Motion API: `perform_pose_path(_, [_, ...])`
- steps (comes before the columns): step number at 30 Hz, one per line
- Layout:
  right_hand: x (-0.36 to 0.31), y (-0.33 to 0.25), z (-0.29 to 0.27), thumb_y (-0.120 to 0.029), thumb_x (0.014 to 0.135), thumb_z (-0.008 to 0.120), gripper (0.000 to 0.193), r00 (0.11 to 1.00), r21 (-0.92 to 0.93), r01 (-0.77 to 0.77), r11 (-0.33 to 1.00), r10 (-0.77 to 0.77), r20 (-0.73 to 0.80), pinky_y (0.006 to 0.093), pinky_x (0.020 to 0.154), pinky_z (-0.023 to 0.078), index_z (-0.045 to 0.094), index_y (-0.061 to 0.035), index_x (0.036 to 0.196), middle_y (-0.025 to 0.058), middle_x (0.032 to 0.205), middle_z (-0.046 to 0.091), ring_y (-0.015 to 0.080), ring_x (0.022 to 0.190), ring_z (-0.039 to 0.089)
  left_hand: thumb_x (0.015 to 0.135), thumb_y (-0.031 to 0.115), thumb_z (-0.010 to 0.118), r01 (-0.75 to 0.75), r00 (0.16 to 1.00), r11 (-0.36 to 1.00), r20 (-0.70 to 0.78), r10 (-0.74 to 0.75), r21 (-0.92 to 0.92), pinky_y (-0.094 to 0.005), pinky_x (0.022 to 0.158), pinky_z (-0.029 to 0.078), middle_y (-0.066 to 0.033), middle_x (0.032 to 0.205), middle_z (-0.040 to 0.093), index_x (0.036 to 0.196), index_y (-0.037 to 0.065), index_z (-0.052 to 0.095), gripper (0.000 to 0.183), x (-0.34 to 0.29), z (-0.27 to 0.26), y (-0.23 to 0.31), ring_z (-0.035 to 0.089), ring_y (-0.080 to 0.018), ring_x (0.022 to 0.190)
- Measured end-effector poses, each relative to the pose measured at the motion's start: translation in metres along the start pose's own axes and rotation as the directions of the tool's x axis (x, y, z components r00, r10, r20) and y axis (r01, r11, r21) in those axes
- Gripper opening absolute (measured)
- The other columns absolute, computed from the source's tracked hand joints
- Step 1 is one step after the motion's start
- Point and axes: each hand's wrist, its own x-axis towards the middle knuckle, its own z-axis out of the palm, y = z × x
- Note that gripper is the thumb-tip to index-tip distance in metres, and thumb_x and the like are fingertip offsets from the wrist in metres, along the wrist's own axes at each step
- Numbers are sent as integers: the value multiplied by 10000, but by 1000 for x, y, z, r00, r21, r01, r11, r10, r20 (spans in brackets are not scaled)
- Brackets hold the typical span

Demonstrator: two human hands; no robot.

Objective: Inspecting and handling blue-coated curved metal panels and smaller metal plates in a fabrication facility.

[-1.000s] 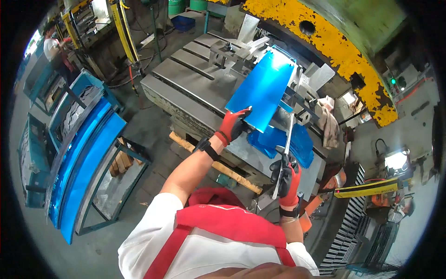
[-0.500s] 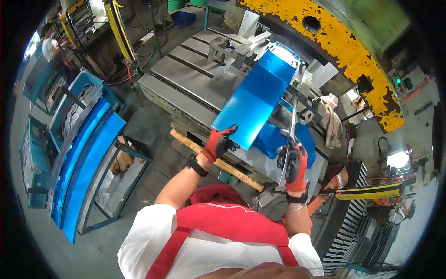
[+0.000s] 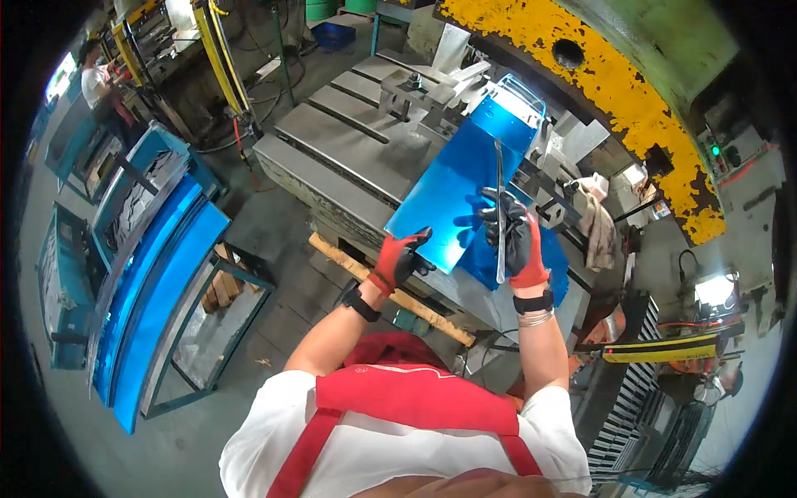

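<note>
A long blue-faced metal sheet (image 3: pixel 448 195) lies slanting across the machine bed, its far end in the tooling under the press. My left hand (image 3: pixel 403 261), in a red and black glove, is closed on the sheet's near edge by its left corner. Gloved alike, my right hand (image 3: pixel 515 236) is closed round a long thin silvery metal strip (image 3: pixel 501 170), whose exact kind I cannot make out. The strip points away from me over the sheet's right side. Under and right of the sheet, crumpled blue film or cloth (image 3: pixel 548 270) covers part of the bed.
The slotted steel bed (image 3: pixel 332 124) carries clamp blocks (image 3: pixel 407 100). A chipped yellow press beam (image 3: pixel 598 66) arches at the far right. Blue curved sheets (image 3: pixel 166 299) lie on a rack at left. A rag (image 3: pixel 596 228) hangs at right; another person (image 3: pixel 100 87) stands far left.
My right hand has moved slightly up and left, swinging the metal strip over the blue sheet. My left hand stays at the sheet's near edge. The whole view has shifted a little.
</note>
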Motion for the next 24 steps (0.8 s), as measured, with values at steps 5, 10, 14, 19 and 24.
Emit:
perform_pose_path(5, [-11,11,-5,-172,841,464,246,928,-195,332,923,-357,-111,201,422,381,532,-25,1026,69,677,577,79,471,485,801,146,552,-39,998,999,50,39,-2,-284,374,463,-75,910,589,1046,1,500,290,1,-16,7,588,-233,477])
perform_pose_path(10, [-6,50,-82,-107,822,463,172,956,-608,33,793,-202,-212,196,398,368,549,-63,964,54,630,570,85,457,496,807,154,549,10,996,1000,84,-10,-5,-303,402,478,-84,970,574,1086,7,484,321,2,-15,7,597,-253,503])
perform_pose_path(14, [-13,12,-37,-161,833,465,177,978,-387,75,919,-143,-151,203,379,357,551,-44,933,60,609,566,97,433,488,779,157,578,40,998,999,39,-40,10,-300,397,479,-85,920,560,1057,31,467,325,6,-22,9,593,-257,527])
perform_pose_path(19, [-8,22,-48,-218,848,458,254,985,-321,-5,947,-50,-165,200,370,361,549,-23,982,66,622,576,94,434,491,747,128,612,-81,995,980,65,71,181,-286,378,474,-72,850,567,1033,38,479,328,-10,7,31,588,-209,535])
perform_pose_path(24, [-9,10,-31,-213,855,427,292,993,-191,24,981,-46,-111,196,396,374,548,11,999,92,730,587,98,507,519,783,147,579,5,998,992,-55,2,125,-275,367,470,-67,854,574,1024,30,469,290,-4,-6,14,582,-214,471])
